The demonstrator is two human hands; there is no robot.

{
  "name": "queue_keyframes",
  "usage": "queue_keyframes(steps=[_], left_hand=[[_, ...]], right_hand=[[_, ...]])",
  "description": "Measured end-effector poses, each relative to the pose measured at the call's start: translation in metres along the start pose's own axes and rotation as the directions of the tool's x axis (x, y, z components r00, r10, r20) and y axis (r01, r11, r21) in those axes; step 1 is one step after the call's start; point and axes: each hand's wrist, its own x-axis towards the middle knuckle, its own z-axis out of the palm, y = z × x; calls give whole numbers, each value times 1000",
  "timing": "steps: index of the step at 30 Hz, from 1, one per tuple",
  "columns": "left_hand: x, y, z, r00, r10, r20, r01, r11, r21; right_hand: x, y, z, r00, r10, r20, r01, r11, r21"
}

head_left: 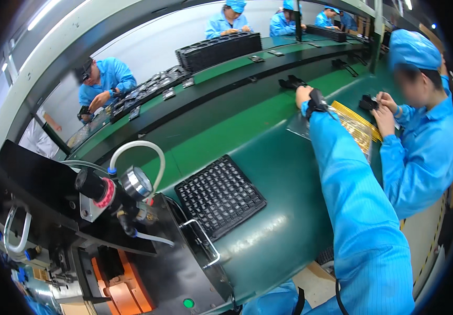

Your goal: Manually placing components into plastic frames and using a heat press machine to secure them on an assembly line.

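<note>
My right arm, in a blue sleeve, stretches from the lower right far across the green bench. My right hand [304, 95] wears a black wrist strap [317, 102] and its fingers are at a small black part [291, 82] lying on the green conveyor belt [237, 131]. Whether the fingers grip the part is too small to tell. Just right of the hand a flat clear sheet carries yellow strips [360, 131]. My left hand is out of sight.
A black grid tray [220, 195] lies on the bench [284, 220] near me. A machine with a pressure gauge [137, 182] and white hose [137, 146] stands at left. A co-worker [420, 152] at right handles a black part [368, 102]. Stacked black trays [218, 50] and several workers line the far side.
</note>
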Motion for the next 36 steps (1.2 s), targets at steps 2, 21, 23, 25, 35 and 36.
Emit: queue_keyframes(steps=[2, 21, 23, 25, 35, 36], left_hand=[[4, 3, 2, 999, -31, 9, 31, 1000, 4], [16, -7, 10, 992, 124, 16, -124, 992, 2], [12, -7, 10, 991, 128, 25, -128, 992, -6], [8, -5, 8, 990, 138, 24, -137, 990, -24], [-7, 99, -15, 987, -7, 159, 43, 974, -222], [-8, 101, -16, 983, 11, 182, 29, 977, -213]], right_hand=[[24, 37, 40, 992, -35, 124, 27, 997, 66], [-38, -86, 1, 975, -163, 148, 69, 864, 499], [-50, -84, -4, 979, -192, 66, 144, 885, 442], [-63, -84, -21, 976, -216, 26, 177, 857, 485], [-212, -18, -132, 934, -306, -185, 334, 560, 759], [-238, -5, -137, 936, -296, -193, 332, 551, 765]])
